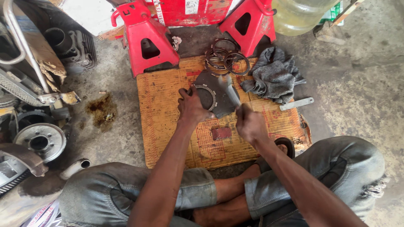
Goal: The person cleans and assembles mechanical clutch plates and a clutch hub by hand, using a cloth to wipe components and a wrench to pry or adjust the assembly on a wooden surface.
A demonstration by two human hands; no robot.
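I sit cross-legged on a concrete floor over a worn orange cardboard sheet (164,126). My left hand (191,107) presses a toothed metal clutch ring (207,97) flat against a dark square sheet (223,103) on the cardboard. My right hand (249,124) grips a flat metal blade tool (231,90), its tip resting on the dark sheet beside the ring. A pile of similar rings (225,59) lies at the far edge of the cardboard.
Two red jack stands (147,40) (250,23) stand behind the cardboard. A grey rag (275,75) and a flat metal wrench (296,104) lie to the right. Engine parts and a brake drum (40,141) crowd the left; an oil stain (101,110) marks the floor.
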